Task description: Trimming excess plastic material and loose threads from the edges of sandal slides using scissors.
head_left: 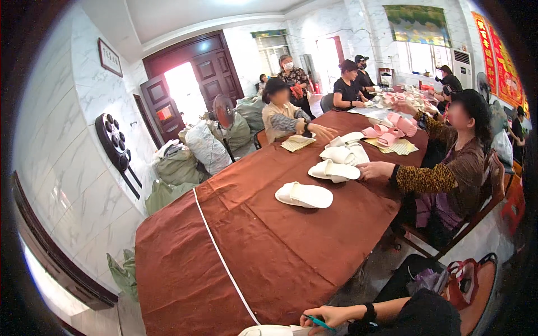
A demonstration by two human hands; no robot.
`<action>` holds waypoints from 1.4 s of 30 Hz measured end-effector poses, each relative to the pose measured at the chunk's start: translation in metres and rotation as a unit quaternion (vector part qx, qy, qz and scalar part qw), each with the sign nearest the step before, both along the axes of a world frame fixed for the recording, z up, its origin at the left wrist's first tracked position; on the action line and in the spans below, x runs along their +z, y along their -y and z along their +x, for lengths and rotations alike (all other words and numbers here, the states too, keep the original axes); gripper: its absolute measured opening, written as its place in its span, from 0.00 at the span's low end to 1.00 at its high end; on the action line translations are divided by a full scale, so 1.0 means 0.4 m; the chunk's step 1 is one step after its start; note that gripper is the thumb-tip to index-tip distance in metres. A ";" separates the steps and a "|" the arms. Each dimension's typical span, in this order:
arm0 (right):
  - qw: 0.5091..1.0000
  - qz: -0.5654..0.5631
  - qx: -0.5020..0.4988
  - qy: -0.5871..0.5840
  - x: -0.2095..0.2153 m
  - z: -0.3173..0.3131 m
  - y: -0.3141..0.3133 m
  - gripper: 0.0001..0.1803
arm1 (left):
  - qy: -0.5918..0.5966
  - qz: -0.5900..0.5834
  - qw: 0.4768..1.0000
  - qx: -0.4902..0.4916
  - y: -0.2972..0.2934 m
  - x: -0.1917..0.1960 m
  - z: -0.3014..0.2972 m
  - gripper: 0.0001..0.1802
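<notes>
At the bottom edge my right hand [332, 315] is closed around a slim teal pen-like tool [320, 322]; its exact kind I cannot make out. A black band circles that wrist, and a dark sleeve covers the arm. Just left of these fingers lies a white slipper [269, 331], cut off by the picture's lower edge. Whether my fingers touch it I cannot tell. My left hand does not show. Farther up the table, a single white open-toed slipper [305, 195] rests on the brown cloth.
The long brown-covered table [241, 235] carries more white slippers [334, 171] and pink slippers [390, 133]. A co-worker's hand [374, 170] touches a white one. Another co-worker [286, 115] sits across. Stuffed sacks [207, 147] and a standing fan [223, 112] are left; a bag-laden chair [476, 291] stands right.
</notes>
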State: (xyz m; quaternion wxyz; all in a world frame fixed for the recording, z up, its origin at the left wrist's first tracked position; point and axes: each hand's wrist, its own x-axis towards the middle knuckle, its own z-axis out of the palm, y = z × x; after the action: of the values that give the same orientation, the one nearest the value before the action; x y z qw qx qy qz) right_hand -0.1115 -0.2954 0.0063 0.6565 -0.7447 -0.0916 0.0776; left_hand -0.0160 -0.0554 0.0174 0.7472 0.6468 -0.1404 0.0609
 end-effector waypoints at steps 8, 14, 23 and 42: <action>0.934 0.243 -0.257 -0.048 0.004 0.054 0.097 0.13 | -0.017 -0.001 0.986 -0.167 0.022 0.035 -0.015 0.27; 0.860 0.296 -0.408 0.082 0.127 0.193 0.382 0.09 | -0.052 0.008 0.997 -0.048 -0.130 0.035 -0.001 0.21; 0.707 0.506 -0.489 0.075 0.158 0.358 0.722 0.07 | -0.133 -0.021 0.966 0.219 -0.380 -0.089 -0.035 0.19; 0.979 -0.036 -0.113 -0.163 0.043 0.218 0.009 0.24 | -0.351 -0.102 0.730 0.577 -0.850 -0.701 -0.277 0.13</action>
State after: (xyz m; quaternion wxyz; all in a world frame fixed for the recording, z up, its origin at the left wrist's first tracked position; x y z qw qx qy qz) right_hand -0.0243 -0.2991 0.0235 0.6402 -0.7504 0.1045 0.1266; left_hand -0.1270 0.2847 -0.2628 0.6261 0.4984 0.5390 0.2628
